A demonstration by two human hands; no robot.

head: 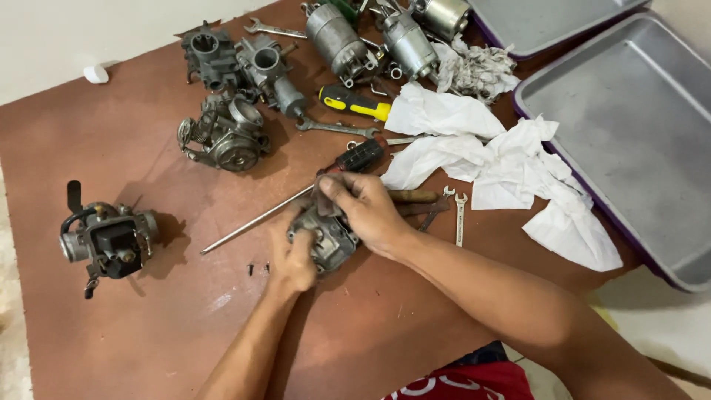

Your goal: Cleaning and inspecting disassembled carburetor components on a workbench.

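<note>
A grey metal carburetor [331, 241] lies on the brown board [185, 326] near its middle. My left hand [290, 259] grips the carburetor's left side. My right hand [364, 209] lies over its top and pinches a small dark brownish piece [324, 201] against it. A long screwdriver [255, 220] with a wooden handle lies right behind both hands, its thin metal shaft pointing left.
Three more carburetors [226, 135] [109, 238] [215, 55] lie to the left and at the back. Starter motors [339, 38], wrenches [460, 216], a yellow-black screwdriver [354, 102], white rags [511, 167] and two grey trays [629, 126] fill the back and right. Tiny screws [258, 268] lie by my left hand.
</note>
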